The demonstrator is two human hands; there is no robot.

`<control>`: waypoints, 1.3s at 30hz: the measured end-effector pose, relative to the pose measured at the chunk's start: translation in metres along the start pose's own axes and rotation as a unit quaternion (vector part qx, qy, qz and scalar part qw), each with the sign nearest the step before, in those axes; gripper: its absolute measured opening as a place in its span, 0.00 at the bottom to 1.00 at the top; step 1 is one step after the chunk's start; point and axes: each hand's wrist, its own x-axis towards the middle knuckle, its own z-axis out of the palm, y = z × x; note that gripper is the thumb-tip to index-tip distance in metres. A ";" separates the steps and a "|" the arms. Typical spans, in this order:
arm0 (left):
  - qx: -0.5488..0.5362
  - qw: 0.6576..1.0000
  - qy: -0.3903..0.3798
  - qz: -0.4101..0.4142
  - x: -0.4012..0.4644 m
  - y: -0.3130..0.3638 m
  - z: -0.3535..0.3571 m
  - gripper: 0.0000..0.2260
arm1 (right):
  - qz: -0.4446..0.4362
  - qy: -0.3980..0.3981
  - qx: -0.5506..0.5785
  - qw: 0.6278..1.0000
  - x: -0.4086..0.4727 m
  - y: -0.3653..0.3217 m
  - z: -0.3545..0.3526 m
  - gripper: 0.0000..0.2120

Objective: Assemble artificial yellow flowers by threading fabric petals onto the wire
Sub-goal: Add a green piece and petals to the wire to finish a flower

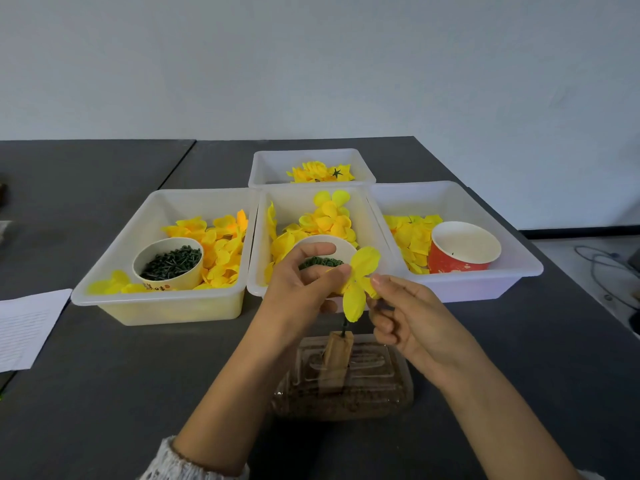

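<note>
Both hands pinch the yellow petal [360,282] above the wooden block [337,355], left hand [304,282] at its edge, right hand [405,313] opposite; keep its centre hole over the green stem [344,327], slide down evenly.

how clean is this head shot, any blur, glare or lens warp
Head view: soft, even light, no harsh glare; wide-angle warp bows the table edges; both hands, left hand and right hand, and the yellow petal piece look slightly soft.

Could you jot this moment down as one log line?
step: threading petal | left hand: pinches yellow petal | right hand: pinches petal | stem: upright in wooden block
</note>
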 end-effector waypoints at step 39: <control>0.292 0.942 -0.061 0.153 -0.017 -0.042 0.008 0.03 | -0.235 0.115 -0.516 0.816 0.075 -0.029 0.012 0.06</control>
